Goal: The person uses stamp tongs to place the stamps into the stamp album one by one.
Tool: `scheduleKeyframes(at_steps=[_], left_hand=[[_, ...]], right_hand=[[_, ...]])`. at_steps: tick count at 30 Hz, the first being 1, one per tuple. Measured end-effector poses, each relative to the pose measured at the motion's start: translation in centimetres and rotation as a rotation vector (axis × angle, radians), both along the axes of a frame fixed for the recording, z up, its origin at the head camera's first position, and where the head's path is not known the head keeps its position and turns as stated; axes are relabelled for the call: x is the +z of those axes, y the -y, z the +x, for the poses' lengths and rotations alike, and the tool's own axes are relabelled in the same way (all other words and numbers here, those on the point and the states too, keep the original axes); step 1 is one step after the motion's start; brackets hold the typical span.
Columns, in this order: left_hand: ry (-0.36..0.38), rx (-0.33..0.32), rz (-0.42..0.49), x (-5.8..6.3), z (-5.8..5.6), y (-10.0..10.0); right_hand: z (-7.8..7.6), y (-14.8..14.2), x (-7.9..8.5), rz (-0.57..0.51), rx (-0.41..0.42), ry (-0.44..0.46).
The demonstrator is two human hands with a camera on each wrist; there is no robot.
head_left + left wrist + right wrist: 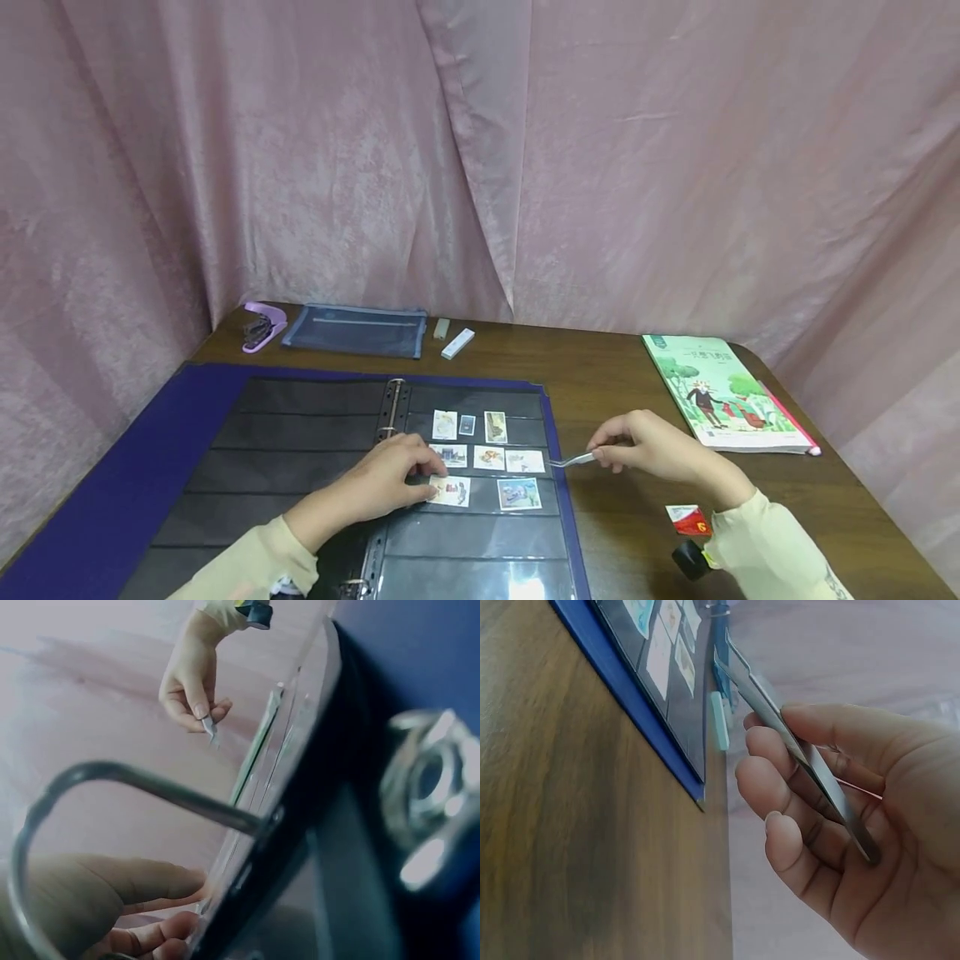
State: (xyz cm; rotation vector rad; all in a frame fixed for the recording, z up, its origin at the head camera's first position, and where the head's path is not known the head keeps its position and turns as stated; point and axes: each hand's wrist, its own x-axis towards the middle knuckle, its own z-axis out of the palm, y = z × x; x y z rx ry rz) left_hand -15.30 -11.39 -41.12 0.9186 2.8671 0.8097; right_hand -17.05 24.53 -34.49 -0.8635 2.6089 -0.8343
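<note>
A stamp album (pixel 450 575) lies spread on the table, with several stamps in the clear strips of its right-hand black page. My left hand (pixel 390 475) reaches over the ring binding, thumb and fingertips at a stamp (pixel 454 492) on the third row, partly covering it. In the left wrist view the fingers (pixel 161 930) touch down at the page, thumb apart from them. My right hand (pixel 637 446) holds metal tweezers (pixel 810 761) between thumb and fingers, right of the album. The bent tips are apart with nothing between them, near the end stamp (pixel 525 461) of the second row.
At the back lie a purple-handled tool (pixel 264 327), a blue mesh pouch (pixel 356 331), a white eraser-like block (pixel 457 343) and a smaller block (pixel 442 328). A green picture book (pixel 723 392) rests at right. A red-and-white packet (pixel 687 519) lies by my right sleeve.
</note>
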Motion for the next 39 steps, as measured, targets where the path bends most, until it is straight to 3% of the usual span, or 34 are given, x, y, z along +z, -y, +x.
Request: scheduleKeyframes(at_steps=[7, 13, 20, 25, 32, 39], left_hand=[[-0.041, -0.025, -0.121, 1.4, 1.0, -0.5], [-0.110, -0.023, -0.168, 2.1, 2.1, -0.6], [-0.095, -0.051, -0.208, 2.5, 3.2, -0.4], [-0.064, -0.056, -0.225, 2.2, 3.9, -0.5], [-0.123, -0.030, -0.233, 1.2, 4.3, -0.6], [-0.117, -0.026, -0.208, 1.0, 4.4, -0.5]], right_hand=[[1.3, -1.8, -0.1, -0.057, -0.031, -0.001], [2.7, -3.9, -0.9, -0.101, -0.038, -0.007], [4.3, -6.3, -1.5, -0.107, -0.073, -0.080], [5.2, -7.7, -1.4, -0.112, -0.083, -0.120], [6.3, -9.8, -1.5, -0.091, -0.127, -0.100], [7.1, -12.2, -1.6, -0.053, -0.184, -0.121]])
